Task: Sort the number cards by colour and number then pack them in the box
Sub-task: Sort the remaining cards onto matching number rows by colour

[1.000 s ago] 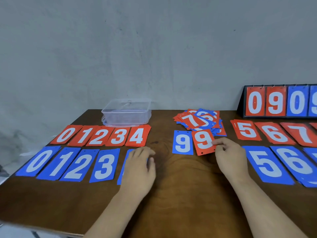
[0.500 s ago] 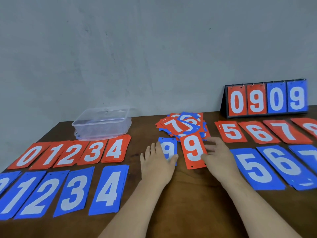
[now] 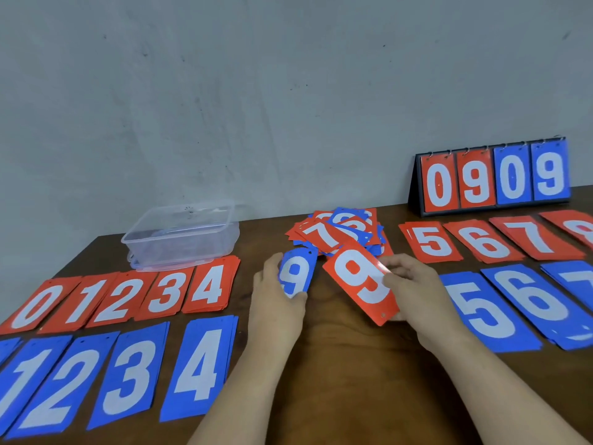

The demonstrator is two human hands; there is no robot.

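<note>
The right grip (image 3: 417, 293) has lifted the red 9 (image 3: 359, 281) off the worktop (image 3: 337, 348) and pinches its edge, so the card tilts. The left grip (image 3: 272, 303) now curls round the blue 9 (image 3: 293, 274). Both cards are mid-worktop, just in front of the pile (image 3: 337, 232) by the far edge. They probably go next to the rows' right end. The box (image 3: 179, 239) sits near the far left corner.

box: clear rectangular plastic box (image 3: 179, 248) behind red card row 0-4 (image 3: 122, 298)
pile: jumbled red-blue card pile (image 3: 333, 234) right of box
</note>
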